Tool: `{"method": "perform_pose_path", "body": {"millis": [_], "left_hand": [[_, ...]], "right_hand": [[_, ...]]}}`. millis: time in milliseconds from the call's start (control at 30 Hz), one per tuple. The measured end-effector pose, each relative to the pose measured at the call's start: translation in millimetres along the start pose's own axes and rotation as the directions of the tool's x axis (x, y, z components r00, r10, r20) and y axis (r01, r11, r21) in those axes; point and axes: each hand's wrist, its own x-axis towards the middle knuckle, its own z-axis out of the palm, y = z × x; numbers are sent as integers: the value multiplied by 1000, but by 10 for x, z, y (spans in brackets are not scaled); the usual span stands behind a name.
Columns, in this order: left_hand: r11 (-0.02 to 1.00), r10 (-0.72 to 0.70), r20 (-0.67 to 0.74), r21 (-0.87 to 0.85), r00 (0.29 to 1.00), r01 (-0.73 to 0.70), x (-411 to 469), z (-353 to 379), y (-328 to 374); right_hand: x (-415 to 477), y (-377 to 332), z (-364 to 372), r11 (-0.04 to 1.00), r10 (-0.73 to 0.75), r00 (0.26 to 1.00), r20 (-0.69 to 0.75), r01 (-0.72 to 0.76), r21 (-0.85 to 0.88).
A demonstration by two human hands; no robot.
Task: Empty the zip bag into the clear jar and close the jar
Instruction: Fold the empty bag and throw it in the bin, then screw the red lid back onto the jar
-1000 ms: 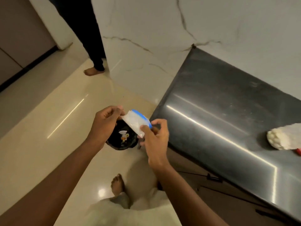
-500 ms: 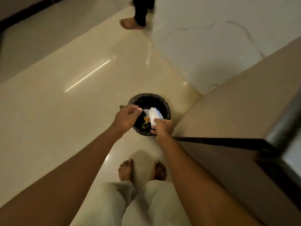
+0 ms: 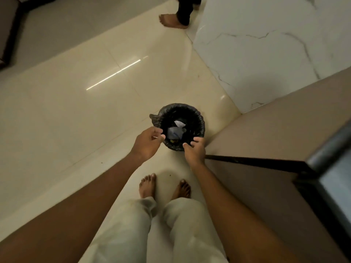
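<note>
Half a second before, the bag had been pinched in the right hand over the bin. Now the bag point(image 3: 173, 132) was seen lying inside the bin point(image 3: 199, 118), released and touched by neither hand. The left hand point(image 3: 147, 144) was held over the bin's near left edge and the right hand point(image 3: 195, 150) over its near right edge. The two were kept apart, with the dark opening between them. The fingers of both were loosely curled and nothing was gripped in either. The view had been brought slightly lower and closer than before, so that the bin appeared larger.

The bag was seen as a pale, crumpled, soft piece with a bluish tint, resting on the litter at the bottom. A small white scrap point(image 3: 179, 123) with a sharp folded corner lay just behind it. The bin was round and lined with black plastic film, wrinkled and gathered over the rim, with a loose flap at its left side.

The floor point(image 3: 76, 111) was laid in large cream tiles, glossy, with a bright streak of light reflected across them. The wall point(image 3: 266, 63) was faced in smooth white marble crossed by thin grey veins. Beside the bin stood a cabinet point(image 3: 275, 133) with a flat, matte beige side and a dark strip along its edge. The counter point(image 3: 338, 177) above it showed a dark, rounded, shiny border.

Two bare feet point(image 3: 147, 186) and pale, soft, creased trousers point(image 3: 180, 224) were seen below the hands. Another person's bare foot point(image 3: 171, 20) was seen at the top, under a dark trouser leg.
</note>
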Motion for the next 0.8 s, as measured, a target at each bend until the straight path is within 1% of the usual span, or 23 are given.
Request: {"method": "perform_pose_path", "body": {"millis": [100, 167, 300, 333, 400, 500, 600, 700, 800], "left_hand": [[995, 76, -3, 72, 997, -76, -629, -200, 380], [986, 131, -2, 105, 991, -130, -1017, -329, 638], [948, 287, 5, 142, 958, -285, -1680, -489, 1140], [931, 333, 6, 159, 943, -330, -1792, -496, 1239], [891, 420, 33, 176, 907, -419, -2024, -453, 1441], [804, 553, 106, 192, 826, -563, -2311, -270, 1730], [696, 663, 219, 174, 716, -697, -2563, 37, 2048], [569, 742, 316, 170, 592, -804, -2752, 416, 2361], [456, 777, 406, 165, 482, -874, -2958, 907, 2616]], "right_hand": [[-696, -398, -424, 970, -227, 974, 14, 228, -82], [-1124, -630, -697, 933, -338, 940, 41, 341, -116], [-1938, -1033, -1233, 874, -481, 874, 70, 484, -47], [-2089, -1126, -1333, 859, -510, 858, 55, 512, -24], [-2377, -1254, -1581, 840, -542, 840, -19, 543, 20], [-2681, -1323, -2014, 819, -562, 810, -169, 573, 23], [-2906, -1169, -2513, 794, -579, 745, -332, 607, -22], [-3053, -870, -2985, 806, -543, 690, -480, 589, -64], [-3179, -432, -3465, 838, -475, 624, -620, 536, -102]]}}
